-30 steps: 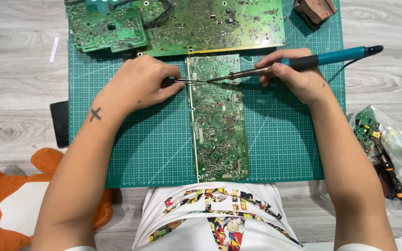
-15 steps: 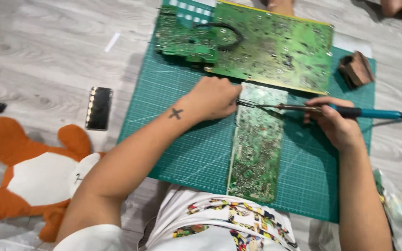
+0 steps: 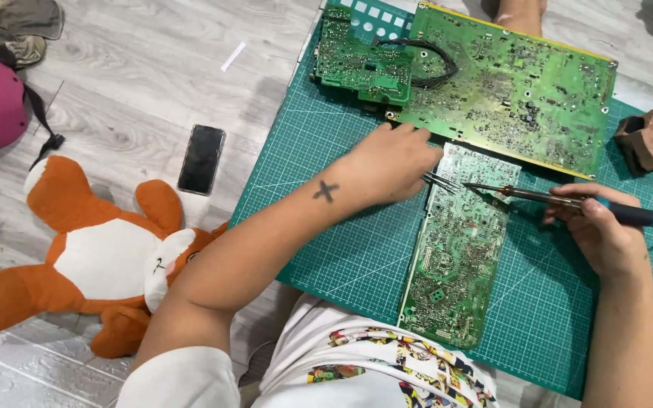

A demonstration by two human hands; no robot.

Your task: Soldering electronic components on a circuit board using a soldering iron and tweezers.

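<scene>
Currently desoldering — left hand (image 3: 387,168) pinches metal tweezers (image 3: 441,181), right hand (image 3: 602,234) grips the blue-handled soldering iron (image 3: 568,202); both tips meet on the narrow green circuit board (image 3: 459,245) between the grips. Next, likely, a steady lift.

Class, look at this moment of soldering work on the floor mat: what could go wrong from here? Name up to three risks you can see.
1. The soldering iron tip sits close to the left hand holding tweezers; a slip could burn its fingers.
2. The narrow circuit board lies loose on the cutting mat and might shift under pressure.
3. The plush toy lies near the mat, possibly within reach of hot solder.
</scene>
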